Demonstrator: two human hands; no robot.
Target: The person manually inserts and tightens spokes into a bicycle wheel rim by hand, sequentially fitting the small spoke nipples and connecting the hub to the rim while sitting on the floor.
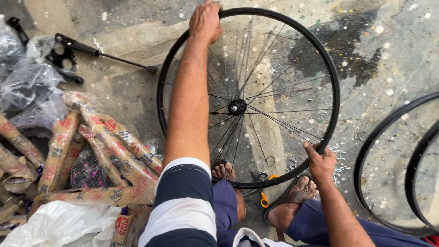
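Bicycle wheel (248, 97), black with thin spokes, stood nearly upright on the concrete floor (393, 59), between both hands and in front of the person's sandalled feet. The left hand (205, 20) was closed over the top of the rim, the fingers wrapped around its far side. The right hand (321, 160) gripped the rim low on the right, the thumb lying along the inner edge. The hub (236, 108) sat between the two hands, nearer to the right one.

Such a wheel seems light and stiff at the rim, but the spokes look thin and easy to bend, so the rim is the safe place to hold it, as both hands did. The metal may be a little slippery.

Below the right hand lay orange-handled pliers (265, 197). To the left of the left arm lay paper-wrapped bundles (109, 142), and beyond the left hand a black pump-like tool (91, 49). More black rims (388, 151) lay right of the right hand
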